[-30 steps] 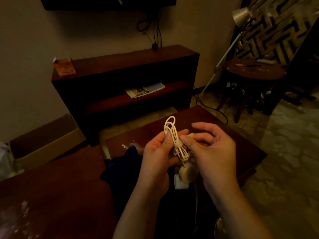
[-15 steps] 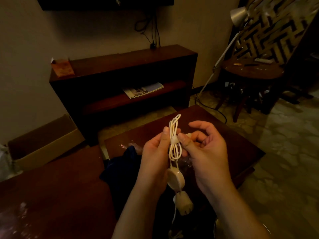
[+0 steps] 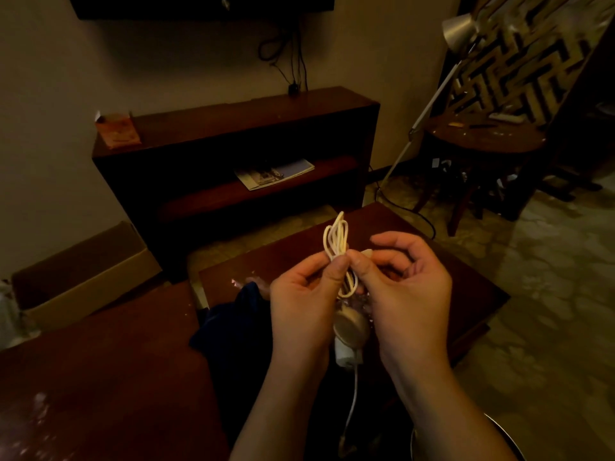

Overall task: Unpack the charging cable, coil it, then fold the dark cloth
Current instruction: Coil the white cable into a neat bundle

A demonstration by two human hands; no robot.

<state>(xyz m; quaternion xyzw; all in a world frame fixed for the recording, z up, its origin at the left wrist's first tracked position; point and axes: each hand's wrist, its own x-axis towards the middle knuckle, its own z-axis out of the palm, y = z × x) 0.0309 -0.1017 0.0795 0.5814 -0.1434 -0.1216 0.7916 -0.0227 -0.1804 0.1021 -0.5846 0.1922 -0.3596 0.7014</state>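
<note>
A white charging cable (image 3: pixel 336 237) is bundled in loops and held upright in front of me. My left hand (image 3: pixel 303 304) pinches the bundle at its middle between thumb and fingers. My right hand (image 3: pixel 407 294) pinches the same spot from the right, fingers curled. Below the hands hang the cable's round white puck (image 3: pixel 351 327) and a small white plug (image 3: pixel 346 356), with a loose strand (image 3: pixel 352 404) trailing down. The dark blue cloth (image 3: pixel 233 331) lies crumpled on the low table, partly behind my left forearm.
The dark wooden low table (image 3: pixel 449 277) stands under my hands. A wooden shelf unit (image 3: pixel 239 134) with a magazine (image 3: pixel 274 173) is against the far wall. A cardboard box (image 3: pixel 80 277) sits left, a floor lamp (image 3: pixel 432 104) and round side table (image 3: pixel 482 138) right.
The puck and plug swung down half a second ago and now hang higher, closer under my hands. The loops turned slightly; both hands keep pinching the bundle's middle.
</note>
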